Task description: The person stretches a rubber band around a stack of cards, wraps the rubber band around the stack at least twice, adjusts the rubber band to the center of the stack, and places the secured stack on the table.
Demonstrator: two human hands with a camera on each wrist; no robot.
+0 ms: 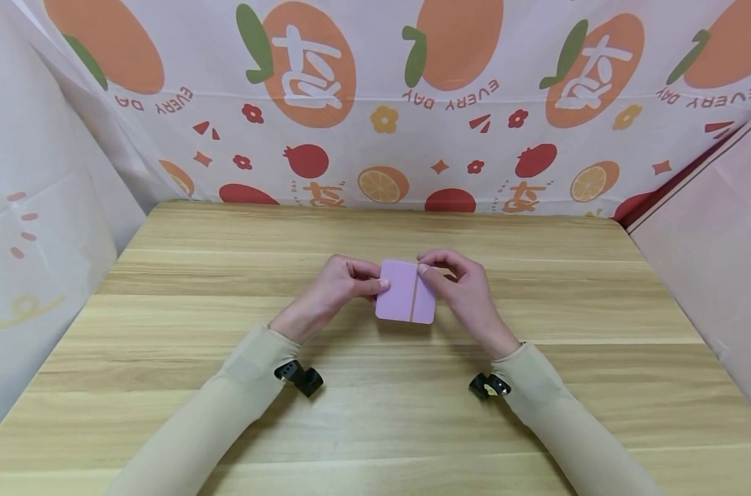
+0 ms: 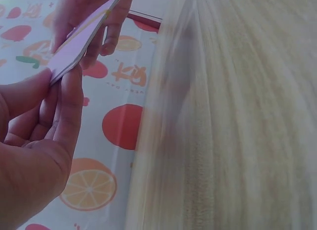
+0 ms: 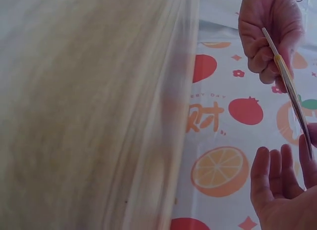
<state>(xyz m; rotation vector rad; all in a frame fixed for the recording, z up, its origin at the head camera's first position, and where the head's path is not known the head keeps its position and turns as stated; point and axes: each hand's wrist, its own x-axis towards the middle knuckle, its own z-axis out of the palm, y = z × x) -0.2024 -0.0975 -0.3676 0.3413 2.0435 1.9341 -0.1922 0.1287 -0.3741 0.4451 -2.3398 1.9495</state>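
A thin lilac square pad with rounded corners point(image 1: 395, 293) is held up off the table. A narrow tan elastic band point(image 1: 415, 293) runs across it, right of its middle. From the left, my left hand point(image 1: 338, 286) pinches the pad's edge, thumb on the near face and fingers behind. My right hand point(image 1: 468, 289) pinches the upper right corner beside the band. In the right wrist view the pad point(image 3: 292, 89) appears edge-on, with the band wrapped round it; the right hand's other fingers point(image 3: 275, 173) stand loosely apart from it.
Under the hands lies a wood-grain table point(image 1: 375, 420). A white cloth with fruit prints point(image 1: 363, 138) hangs behind its far edge, and pale sheets point(image 1: 47, 193) hang at both sides. Each sleeve carries a small black camera mount point(image 1: 300, 377).
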